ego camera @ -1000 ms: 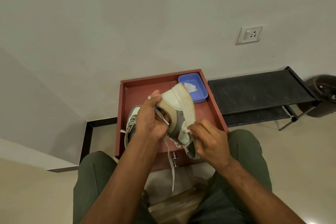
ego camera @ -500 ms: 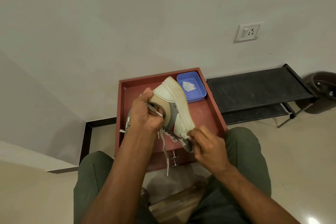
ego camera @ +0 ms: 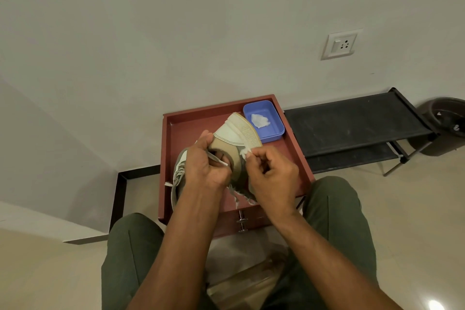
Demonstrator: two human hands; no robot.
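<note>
Aloft, sneaker (ego camera: 231,133) gripped between left hand (ego camera: 205,166), right hand (ego camera: 273,177)

I wear dark olive-green trousers (ego camera: 120,259), plain cloth, a thin seam line running down the front of each thigh. My forearms (ego camera: 186,234) are bare to the wrist.

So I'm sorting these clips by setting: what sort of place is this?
Probably a room in a home: a wall socket, a low black rack and a sneaker held over a red tray.
</note>
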